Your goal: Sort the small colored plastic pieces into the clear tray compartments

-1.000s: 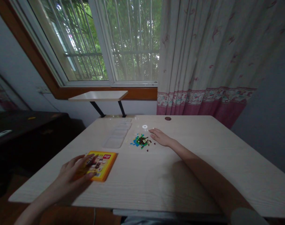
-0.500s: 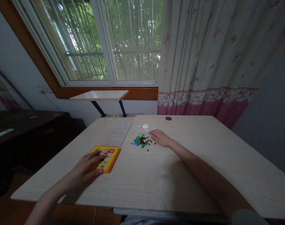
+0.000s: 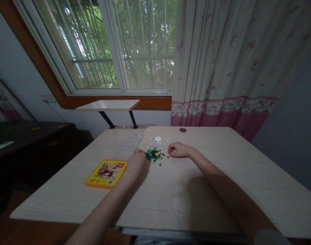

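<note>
A small pile of tiny coloured pieces (image 3: 154, 154), blue, green, brown and cream, lies mid-table with a few strays at its near and right side. At the pile's left edge is my left hand (image 3: 139, 160), back turned up; its fingertips are mostly hidden and blurred. To the right of the pile rests my right hand (image 3: 180, 150), apart from it. The fingers there are curled in, and whatever they may hold is too small to make out. A flat yellow box (image 3: 106, 173) with a printed picture lies on the table, left of my left forearm.
Clear plastic trays or sheets (image 3: 129, 144) lie behind the yellow box. A raised white shelf (image 3: 108, 104) on black legs stands at the back left of the table (image 3: 165, 200). Beyond are a barred window and a curtain (image 3: 208, 68); a dark desk (image 3: 43, 146) stands left.
My left hand has let go of the yellow box and moved right to the pile. The box has shifted a little left. My right hand has curled its fingers and moved slightly right.
</note>
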### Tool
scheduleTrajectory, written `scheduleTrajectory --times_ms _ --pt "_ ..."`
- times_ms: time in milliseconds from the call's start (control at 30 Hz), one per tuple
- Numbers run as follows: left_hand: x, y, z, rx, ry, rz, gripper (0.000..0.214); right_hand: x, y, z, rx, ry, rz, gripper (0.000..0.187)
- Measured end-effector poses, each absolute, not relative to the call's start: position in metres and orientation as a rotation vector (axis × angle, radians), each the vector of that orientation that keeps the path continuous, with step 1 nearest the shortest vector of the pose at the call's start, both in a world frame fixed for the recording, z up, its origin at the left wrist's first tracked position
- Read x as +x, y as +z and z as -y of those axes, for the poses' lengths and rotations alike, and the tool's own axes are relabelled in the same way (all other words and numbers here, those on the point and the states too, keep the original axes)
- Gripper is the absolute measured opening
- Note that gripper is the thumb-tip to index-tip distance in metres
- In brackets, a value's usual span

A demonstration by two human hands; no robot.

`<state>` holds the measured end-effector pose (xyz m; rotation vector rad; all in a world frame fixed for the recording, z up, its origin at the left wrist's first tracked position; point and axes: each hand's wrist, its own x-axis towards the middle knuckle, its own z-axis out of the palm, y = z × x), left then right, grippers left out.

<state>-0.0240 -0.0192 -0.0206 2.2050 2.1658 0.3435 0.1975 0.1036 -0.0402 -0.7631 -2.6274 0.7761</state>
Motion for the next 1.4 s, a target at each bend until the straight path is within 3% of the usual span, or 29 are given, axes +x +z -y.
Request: scheduleTrajectory --times_ms 133,533,700,867,1200,1333,1400 --pt "-0.016 -0.016 0.0 2.046 0.05 -2.455 0.023 0.194 -0.042 -0.102 -0.817 0.974 2.667 0.018" --pt "-0.032 -0.03 -0.011 2.224 0.164 -2.227 0.024 0.171 -0.052 -0.098 -0.68 1.025 2.52 0.014" --pt "-0.042 -0.032 -0.014 2.203 0.24 -2.227 0.031 0.155 -0.059 -0.119 -0.727 1.043 2.252 0.023" --pt "-0.049 -0.038 -0.011 2.154 0.165 -2.278 0.024 0.106 -0.067 -0.138 -0.724 1.151 2.151 0.032" --pt "-0.041 -0.039 -0.011 2.124 0.21 -2.237 0.025 0.079 -0.06 -0.121 -0.566 1.38 2.202 0.034" --pt "-0.038 -0.035 -0.008 2.154 0.265 -2.195 0.026 0.11 -0.052 -0.104 -0.554 1.214 2.228 0.033" --pt "-0.038 -0.033 -0.007 2.16 0.29 -2.196 0.028 0.132 -0.049 -0.096 -0.519 1.002 2.346 0.057"
